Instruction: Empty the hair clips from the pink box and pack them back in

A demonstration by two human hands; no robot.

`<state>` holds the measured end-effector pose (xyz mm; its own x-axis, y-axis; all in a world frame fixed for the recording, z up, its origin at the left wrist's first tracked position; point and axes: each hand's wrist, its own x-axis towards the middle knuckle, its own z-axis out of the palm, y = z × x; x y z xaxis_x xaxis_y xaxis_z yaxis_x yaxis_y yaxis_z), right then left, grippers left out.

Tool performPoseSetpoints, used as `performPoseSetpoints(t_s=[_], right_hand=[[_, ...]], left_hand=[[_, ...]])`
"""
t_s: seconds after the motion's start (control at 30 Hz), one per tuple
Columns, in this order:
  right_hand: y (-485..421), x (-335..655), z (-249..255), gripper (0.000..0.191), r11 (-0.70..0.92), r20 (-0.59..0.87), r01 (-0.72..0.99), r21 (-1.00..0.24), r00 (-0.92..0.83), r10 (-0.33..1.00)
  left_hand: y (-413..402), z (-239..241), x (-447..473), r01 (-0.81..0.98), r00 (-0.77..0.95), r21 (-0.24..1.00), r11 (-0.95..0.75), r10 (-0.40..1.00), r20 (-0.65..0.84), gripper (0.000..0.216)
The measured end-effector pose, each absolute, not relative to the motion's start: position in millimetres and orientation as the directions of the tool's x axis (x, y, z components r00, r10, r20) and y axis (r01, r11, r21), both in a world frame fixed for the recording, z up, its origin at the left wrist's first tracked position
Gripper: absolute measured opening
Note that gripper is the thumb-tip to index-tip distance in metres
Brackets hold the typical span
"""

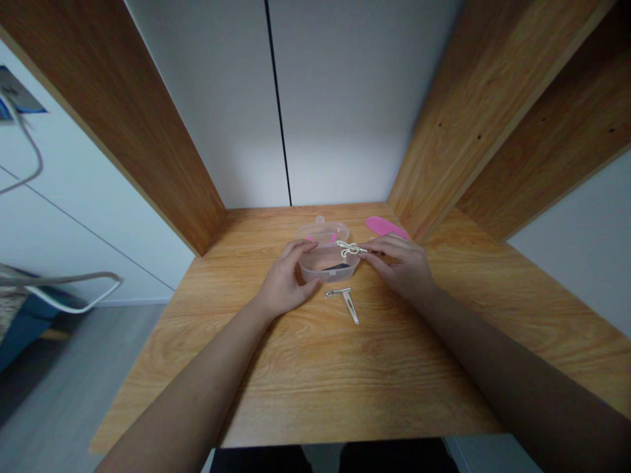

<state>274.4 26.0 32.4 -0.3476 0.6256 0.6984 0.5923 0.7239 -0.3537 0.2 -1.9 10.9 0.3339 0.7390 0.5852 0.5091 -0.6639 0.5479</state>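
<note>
A small clear plastic box (329, 261) with its lid open stands near the back of the wooden desk (315, 368). My left hand (286, 279) curls around the box's left side, fingers on its rim. My right hand (401, 261) pinches small white-handled scissors (351, 249), their finger loops hanging over the box's right edge. Something dark lies inside the box. Two small metal tools (345, 301) lie on the desk just in front of the box, between my hands.
A pink oval object (385, 227) lies at the back right of the desk by the wooden side panel (458, 125). Wooden panels flank the desk on both sides. A chair frame (64, 289) stands to the left on the floor.
</note>
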Motion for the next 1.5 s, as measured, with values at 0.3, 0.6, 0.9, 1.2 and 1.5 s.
performPoseSetpoints(t_s=[0.3, 0.6, 0.9, 1.2, 1.5], right_hand=[[29.7, 274.4, 28.8, 0.016, 0.769, 0.688, 0.536, -0.35, -0.41, 0.599], [29.1, 273.9, 28.9, 0.015, 0.772, 0.687, 0.527, -0.355, -0.413, 0.598], [32.8, 273.8, 24.7, 0.015, 0.811, 0.747, 0.495, -0.31, -0.401, 0.53], [31.0, 271.5, 26.0, 0.011, 0.837, 0.756, 0.46, -0.298, -0.421, 0.501], [26.6, 268.9, 33.1, 0.005, 0.847, 0.737, 0.442, -0.296, -0.458, 0.497]], left_hand=[[-2.4, 11.5, 0.4, 0.461, 0.371, 0.555, -0.693, 0.718, 0.589, 0.06], [-3.2, 14.0, 0.9, 0.465, 0.379, 0.552, -0.692, 0.719, 0.583, 0.061], [0.2, 7.2, -1.4, 0.448, 0.379, 0.554, -0.701, 0.711, 0.593, 0.063], [-0.5, 8.3, -1.0, 0.458, 0.377, 0.547, -0.701, 0.711, 0.594, 0.062], [-1.3, 9.9, 0.3, 0.489, 0.36, 0.543, -0.683, 0.725, 0.587, 0.061]])
